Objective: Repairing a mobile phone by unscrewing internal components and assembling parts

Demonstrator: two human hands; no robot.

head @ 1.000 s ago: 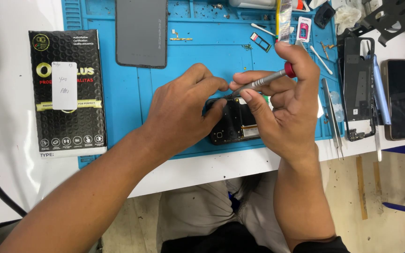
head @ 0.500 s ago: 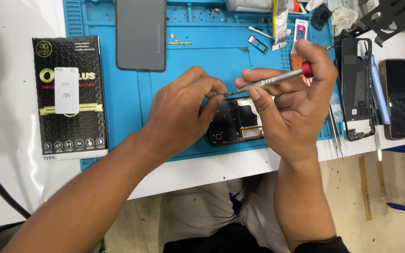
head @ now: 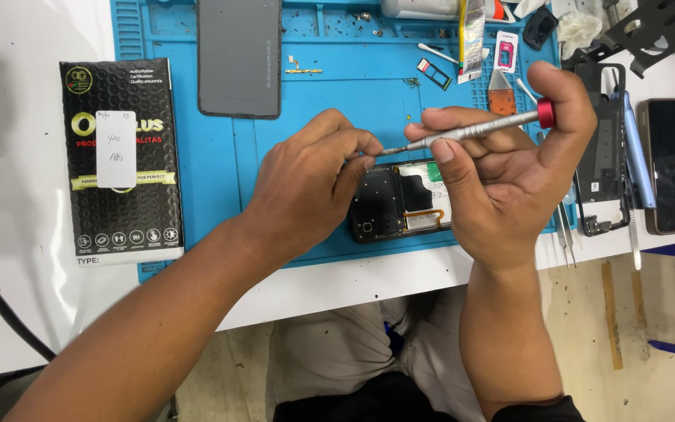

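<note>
1. Two hands meet over the opened phone (head: 400,202), which lies with its back cover off on the blue repair mat (head: 197,180) near the table's front edge. The right hand (head: 509,180) is closed around a slim silver screwdriver (head: 474,131) with a red cap; its tip points left at the left hand's fingertips.
2. The left hand (head: 306,184) is pinched at the tip, perhaps on a tiny screw; I cannot tell. Seating it well calls for a steady shaft and a light pinch.
3. Around: a grey back panel (head: 240,55), a black retail box (head: 123,156), tweezers (head: 566,230), a phone frame (head: 603,168), a dark phone (head: 669,164). Loose small parts on the mat could get brushed away.
</note>
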